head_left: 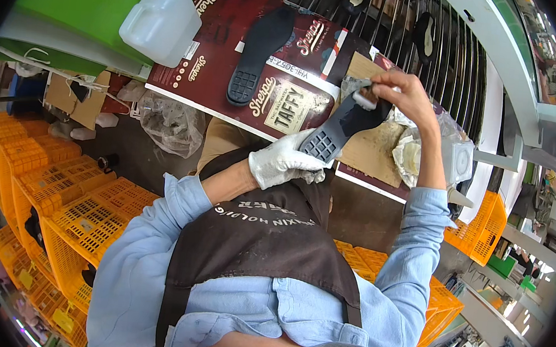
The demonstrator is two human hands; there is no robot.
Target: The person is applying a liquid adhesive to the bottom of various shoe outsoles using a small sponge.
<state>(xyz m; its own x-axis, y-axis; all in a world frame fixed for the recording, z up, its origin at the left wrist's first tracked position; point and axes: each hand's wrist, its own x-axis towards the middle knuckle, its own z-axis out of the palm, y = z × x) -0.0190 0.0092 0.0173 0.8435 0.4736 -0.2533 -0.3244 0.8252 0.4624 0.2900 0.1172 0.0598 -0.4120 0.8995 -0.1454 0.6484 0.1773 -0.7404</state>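
A black shoe sole (354, 119) slants across the bench edge in front of me. My left hand (274, 161), in a white glove, is closed round its grid-patterned heel end. Bare, my right hand (405, 95) pinches a small brush (365, 100) whose pale bristles meet the forward part of that sole. Its handle is mostly hidden by my fingers. To the left lies a second black sole (268, 40), flat on a maroon printed cardboard sheet (200, 81). Under and beside the held sole is a stained brown cardboard piece (373, 157).
A translucent white jug (163, 21) stands at the back left. Beyond the bench run metal rods (397, 25) carrying dark shoe parts (425, 37). At right sits a plastic-wrapped white container (459, 161). Orange crates (92, 213) are stacked left, with another crate (481, 228) at right.
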